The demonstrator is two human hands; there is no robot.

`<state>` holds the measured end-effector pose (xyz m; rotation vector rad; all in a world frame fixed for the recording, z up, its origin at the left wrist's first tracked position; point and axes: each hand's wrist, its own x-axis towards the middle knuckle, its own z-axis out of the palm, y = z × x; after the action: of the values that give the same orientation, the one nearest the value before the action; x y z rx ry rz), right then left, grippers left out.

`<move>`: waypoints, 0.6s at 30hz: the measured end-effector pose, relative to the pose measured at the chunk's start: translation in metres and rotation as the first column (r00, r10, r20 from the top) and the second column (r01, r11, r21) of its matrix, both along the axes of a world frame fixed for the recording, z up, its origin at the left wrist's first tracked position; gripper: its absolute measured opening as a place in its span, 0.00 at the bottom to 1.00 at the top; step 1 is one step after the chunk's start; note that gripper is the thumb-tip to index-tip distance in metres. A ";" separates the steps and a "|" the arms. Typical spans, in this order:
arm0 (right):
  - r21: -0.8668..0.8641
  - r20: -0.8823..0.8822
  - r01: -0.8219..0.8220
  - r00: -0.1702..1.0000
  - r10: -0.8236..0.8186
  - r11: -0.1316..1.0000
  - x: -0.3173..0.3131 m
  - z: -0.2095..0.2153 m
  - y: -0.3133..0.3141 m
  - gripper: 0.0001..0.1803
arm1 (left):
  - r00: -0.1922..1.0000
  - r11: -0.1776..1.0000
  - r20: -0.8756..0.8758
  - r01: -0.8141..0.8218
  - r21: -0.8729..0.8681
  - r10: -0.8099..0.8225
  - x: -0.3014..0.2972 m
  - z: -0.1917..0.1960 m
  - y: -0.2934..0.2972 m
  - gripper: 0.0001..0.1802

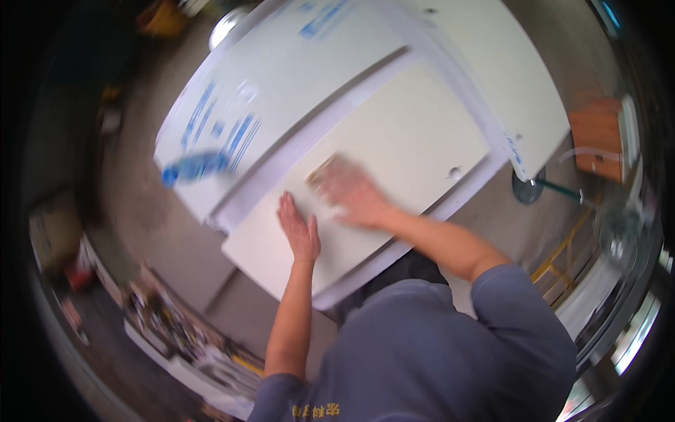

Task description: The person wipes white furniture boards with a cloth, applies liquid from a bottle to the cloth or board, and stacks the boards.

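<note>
A white panel with a small round hole near its right end lies on a pale-wrapped surface before me. My left hand rests on the panel's left part, fingers stretched out, holding nothing. Under the fingers of my right hand is a small tan pad, pressed against the panel's face near the middle. Motion blurs this hand, and the pad's exact kind cannot be made out. Farther off, a clear plastic bottle with a blue cap lies on a larger white panel marked with blue print.
Another white panel extends at the far right. An orange-brown cabinet stands right of it, near a round glass-like object and a yellow metal frame. At lower left, a shelf holds a clutter of small items.
</note>
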<state>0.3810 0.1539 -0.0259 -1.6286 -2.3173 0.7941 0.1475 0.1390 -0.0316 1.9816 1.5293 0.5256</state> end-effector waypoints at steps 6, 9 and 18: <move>0.304 0.586 0.543 0.541 -0.603 0.783 0.125 -0.022 0.067 0.47 | 0.546 0.561 0.140 -0.772 -0.299 0.826 -0.156 0.033 -0.172 0.31; 0.349 0.427 0.119 0.863 -0.271 0.930 0.002 -0.043 0.037 0.48 | 0.061 0.204 0.209 -0.583 -0.786 0.976 -0.197 0.016 -0.266 0.34; 0.136 0.283 -0.556 0.815 0.505 0.820 -0.299 -0.006 -0.083 0.44 | -0.656 0.433 0.283 0.075 -0.898 0.700 -0.200 -0.019 -0.301 0.42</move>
<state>0.0821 0.0705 -0.0322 -1.0237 -2.9706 0.4233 -0.0525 -0.1621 -0.0509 -0.5679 0.8325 1.4552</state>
